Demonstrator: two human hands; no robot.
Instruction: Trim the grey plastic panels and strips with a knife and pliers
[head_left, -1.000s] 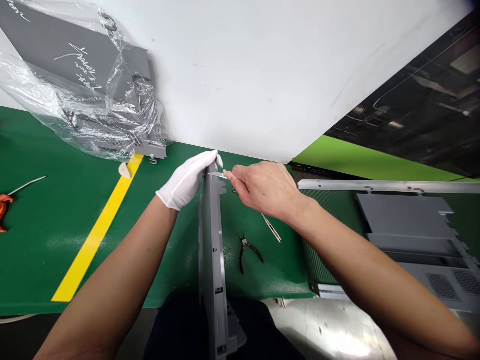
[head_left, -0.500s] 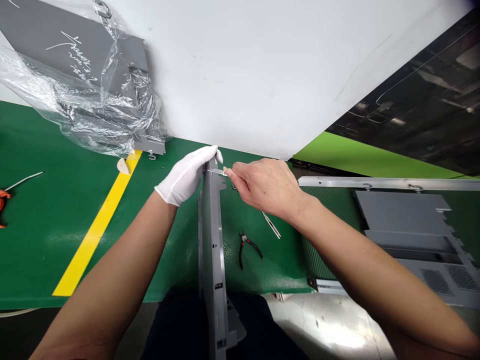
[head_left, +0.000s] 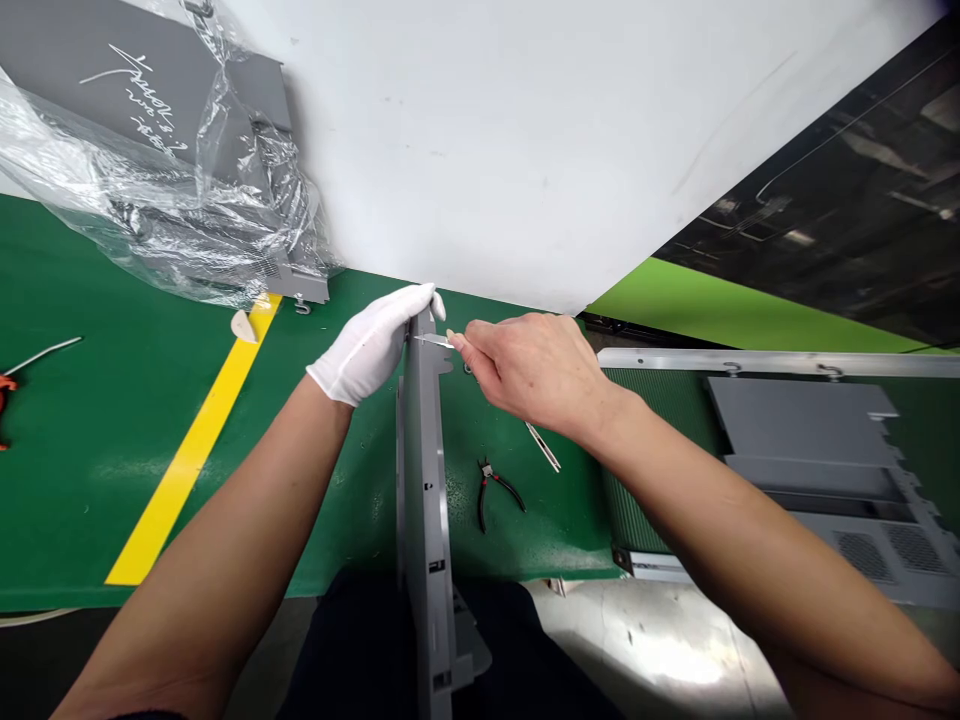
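Grey metal panel (head_left: 430, 430), on edge over the green desk (head_left: 345, 540), with a thin blade (head_left: 433, 341) at its far end.
We grip that end in our gloved left hand (head_left: 371, 345), while our bare right hand (head_left: 532, 370) pinches the thin blade against the narrow upper face. We judge the work to be partway along: the blade is at the metal, so this spot seems in hand and unfinished. We cannot tell whether the long stretch running back toward our lap, with its dark slots, is done or left to do. The pliers (head_left: 487, 471) and tweezers (head_left: 544, 448) lie on the desk, right of the panel, not in use; a plastic-wrapped grey part (head_left: 225, 100) lies well apart on the left.
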